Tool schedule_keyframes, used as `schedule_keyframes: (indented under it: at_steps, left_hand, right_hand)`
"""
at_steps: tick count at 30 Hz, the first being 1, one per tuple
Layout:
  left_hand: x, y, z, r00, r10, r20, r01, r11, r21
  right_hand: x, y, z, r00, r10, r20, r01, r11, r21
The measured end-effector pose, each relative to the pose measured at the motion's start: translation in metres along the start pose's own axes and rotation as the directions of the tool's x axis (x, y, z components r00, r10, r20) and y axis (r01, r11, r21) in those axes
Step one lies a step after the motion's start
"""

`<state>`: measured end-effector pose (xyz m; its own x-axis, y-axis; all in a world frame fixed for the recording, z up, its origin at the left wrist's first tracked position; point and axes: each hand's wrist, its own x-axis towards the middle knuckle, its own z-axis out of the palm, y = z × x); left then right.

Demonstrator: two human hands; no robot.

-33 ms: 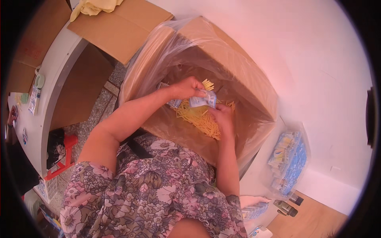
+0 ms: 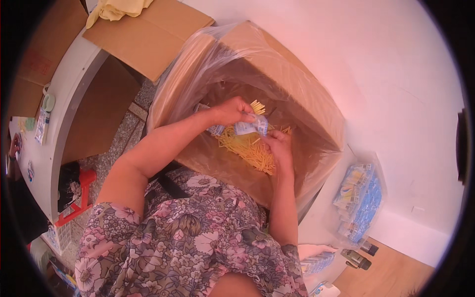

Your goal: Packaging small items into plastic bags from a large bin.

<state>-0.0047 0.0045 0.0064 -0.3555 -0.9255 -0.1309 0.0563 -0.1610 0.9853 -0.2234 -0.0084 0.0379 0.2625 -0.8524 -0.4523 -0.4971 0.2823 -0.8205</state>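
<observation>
Over a large cardboard box (image 2: 292,64) lined with clear plastic, both my hands are closed. My left hand (image 2: 231,111) pinches the upper part of a small white-and-blue plastic packet (image 2: 245,128). A short bundle of thin yellow sticks (image 2: 258,107) pokes out beside its fingertips. Fingers of my right hand (image 2: 279,144) grip the packet's other edge, at its right. Under the hands lies a heap of loose yellow sticks (image 2: 247,154) on the box bottom. Another blue-and-white packet (image 2: 215,129) sits by the heap, partly hidden by my left forearm.
A clear bag of blue-and-white packets (image 2: 358,200) stands right of the box, near a dark bottle-like object (image 2: 356,259). A cardboard flap (image 2: 148,37) spreads at the upper left. The white curved table (image 2: 74,94) and a red frame (image 2: 85,190) are at left.
</observation>
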Motion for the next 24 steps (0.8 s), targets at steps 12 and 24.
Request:
schedule_keyframes:
  at_steps: [12,24]
  left_hand:
    - [-0.003,0.008,0.013,0.969,0.245,0.036,-0.248,0.955,0.16]
    - [-0.002,0.005,0.015,0.979,0.188,0.08,-0.197,0.971,0.135]
  right_hand:
    - [-0.019,-0.034,-0.01,0.995,-0.097,0.033,0.102,0.963,-0.25]
    - [-0.016,-0.019,0.01,0.994,-0.093,-0.057,0.106,0.945,0.31]
